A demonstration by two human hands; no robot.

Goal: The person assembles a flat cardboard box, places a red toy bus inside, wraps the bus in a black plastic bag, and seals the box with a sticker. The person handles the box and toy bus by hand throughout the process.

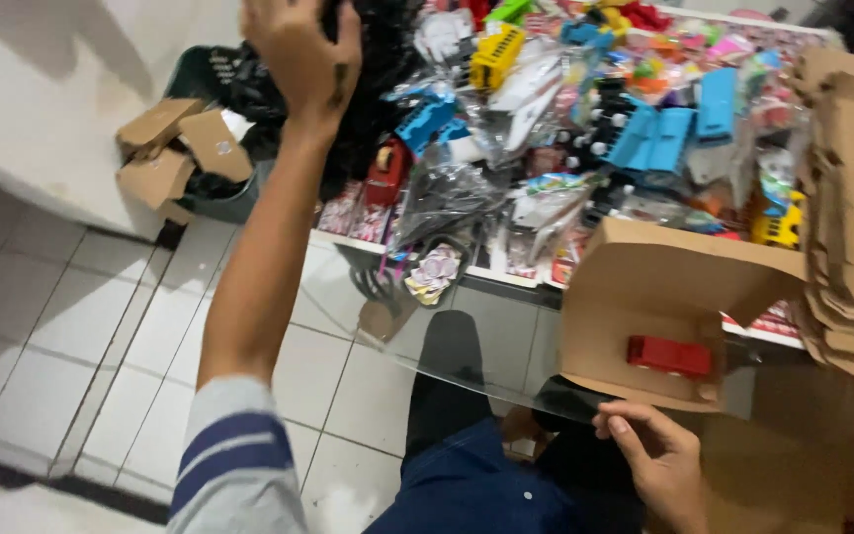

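Cardboard box (659, 307) sits open at your 3 o'clock on the glass tabletop (467, 346), a red toy vehicle (669, 356) already inside; the flap is up, so it looks part-packed, not closed. Your right hand (649, 460) rests at its lower edge, fingers curled, touching it. Your left hand (303, 49) reaches to 12 o'clock, fingers spread over a black bag (378, 59) beside heaped toys (585, 119); whether it grips anything, you cannot tell
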